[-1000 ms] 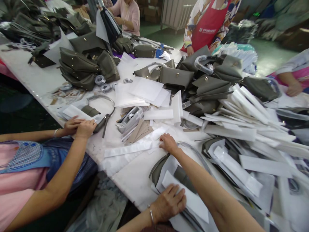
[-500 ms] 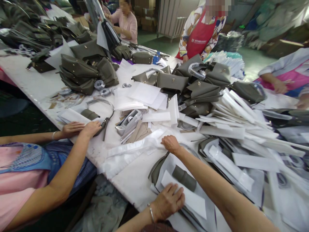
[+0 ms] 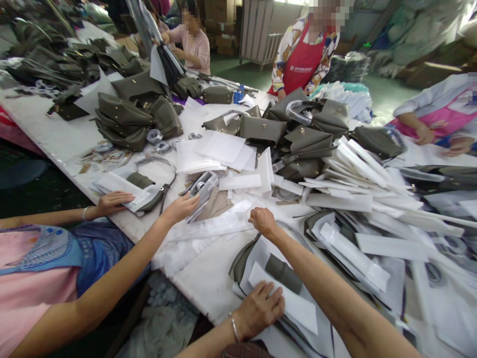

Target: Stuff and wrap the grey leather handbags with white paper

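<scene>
My left hand [image 3: 261, 306] lies with its fingers stretched over a folded white paper [image 3: 303, 313] on a dark olive handbag [image 3: 238, 263] at the table's front edge. A rolled olive piece [image 3: 280, 272] sits beside that paper on the bag. Farther forward, my right hand [image 3: 263, 221] is closed, thumb and fingers pinched at the end of a thin white plastic strip [image 3: 212, 226]. Its fingertips are partly hidden. Left of me, a co-worker's hand [image 3: 182, 206] is at a grey tape dispenser [image 3: 203, 186], and the other hand [image 3: 114, 201] rests by another bag.
Finished-looking olive bags [image 3: 263, 129] lie across the middle. A heap of white paper strips [image 3: 368, 184] and another stuffed bag [image 3: 320, 233] are to the right. White sheets [image 3: 223, 146] lie ahead. People work across the table, one in a red apron [image 3: 303, 59].
The co-worker's nearer hand has moved right, off their bag to the tape dispenser. My two hands have hardly moved. The view has shifted slightly.
</scene>
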Available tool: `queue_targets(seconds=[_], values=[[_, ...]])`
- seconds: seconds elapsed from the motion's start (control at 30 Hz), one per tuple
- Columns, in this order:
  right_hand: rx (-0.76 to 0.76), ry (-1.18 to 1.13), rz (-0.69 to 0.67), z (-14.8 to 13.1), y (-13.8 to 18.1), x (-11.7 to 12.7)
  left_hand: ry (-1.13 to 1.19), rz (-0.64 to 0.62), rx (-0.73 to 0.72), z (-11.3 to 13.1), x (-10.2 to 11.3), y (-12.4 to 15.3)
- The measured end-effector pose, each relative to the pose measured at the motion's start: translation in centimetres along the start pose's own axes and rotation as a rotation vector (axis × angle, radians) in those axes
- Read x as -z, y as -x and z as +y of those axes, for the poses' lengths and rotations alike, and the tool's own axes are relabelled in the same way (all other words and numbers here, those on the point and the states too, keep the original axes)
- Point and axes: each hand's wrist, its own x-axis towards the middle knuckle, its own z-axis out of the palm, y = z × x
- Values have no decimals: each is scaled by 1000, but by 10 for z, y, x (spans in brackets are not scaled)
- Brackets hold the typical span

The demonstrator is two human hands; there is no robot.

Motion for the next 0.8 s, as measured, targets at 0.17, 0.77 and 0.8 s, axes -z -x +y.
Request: queue_targets(seconds=[0.17,0.77,0.8], values=[[-97,-103,46,3,2,3,-34,-44,-8,-1,2,0],[-538,-1183,203,75,210,-45,29,-4,-32,-4,-20,3],[-566,-1214,259,73,233,-53,33,-4,-29,-5,-21,3]])
